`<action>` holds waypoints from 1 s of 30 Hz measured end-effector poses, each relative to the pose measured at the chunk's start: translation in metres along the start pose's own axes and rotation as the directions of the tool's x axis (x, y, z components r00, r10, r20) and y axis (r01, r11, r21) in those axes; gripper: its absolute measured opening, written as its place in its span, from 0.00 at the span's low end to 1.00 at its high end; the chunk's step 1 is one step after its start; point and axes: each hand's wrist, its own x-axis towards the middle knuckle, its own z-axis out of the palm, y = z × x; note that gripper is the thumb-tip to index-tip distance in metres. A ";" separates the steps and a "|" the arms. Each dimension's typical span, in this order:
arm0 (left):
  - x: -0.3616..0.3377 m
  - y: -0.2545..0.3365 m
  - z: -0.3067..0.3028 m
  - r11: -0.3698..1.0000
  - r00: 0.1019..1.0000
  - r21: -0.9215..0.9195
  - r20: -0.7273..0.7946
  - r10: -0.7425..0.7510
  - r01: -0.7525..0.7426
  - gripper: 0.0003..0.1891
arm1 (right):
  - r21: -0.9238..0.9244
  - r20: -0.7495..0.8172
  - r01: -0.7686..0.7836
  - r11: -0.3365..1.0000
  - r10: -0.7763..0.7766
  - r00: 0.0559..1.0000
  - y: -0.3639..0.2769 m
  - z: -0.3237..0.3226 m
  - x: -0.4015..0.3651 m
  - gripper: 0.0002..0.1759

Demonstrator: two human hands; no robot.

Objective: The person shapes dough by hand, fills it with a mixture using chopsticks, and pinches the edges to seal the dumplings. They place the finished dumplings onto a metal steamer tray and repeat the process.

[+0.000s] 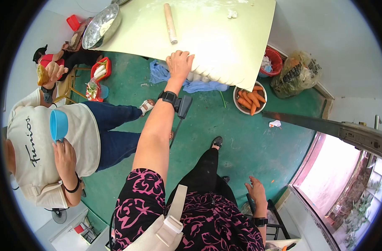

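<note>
My left hand (pixel 179 65) reaches out to the near edge of the pale table (pixel 141 29), its fingers bent and close together. Whatever lies under those fingers is hidden. Right beside it, a row of white dough pieces (pixel 218 75) runs along the table edge, partly washed out by glare. A wooden rolling pin (pixel 170 24) lies further in on the tabletop. Low at my side hangs my right hand (pixel 256 191), fingers apart and nothing in it, near a black stool frame (pixel 278 217).
A metal bowl (pixel 102 27) with dough or flour stands at the table's left corner. A bowl of carrots (pixel 249 99) and a stuffed plastic bag (pixel 296 74) sit on the floor. At left, a co-worker (pixel 65 129) holds a blue cup (pixel 59 124); another person (pixel 59 59) sits behind.
</note>
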 end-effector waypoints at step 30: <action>-0.022 -0.042 0.007 -0.489 0.364 -0.856 0.515 -0.776 0.169 0.15 | -0.251 -0.287 0.822 0.511 -0.850 0.441 -0.407 -0.048 0.300 0.25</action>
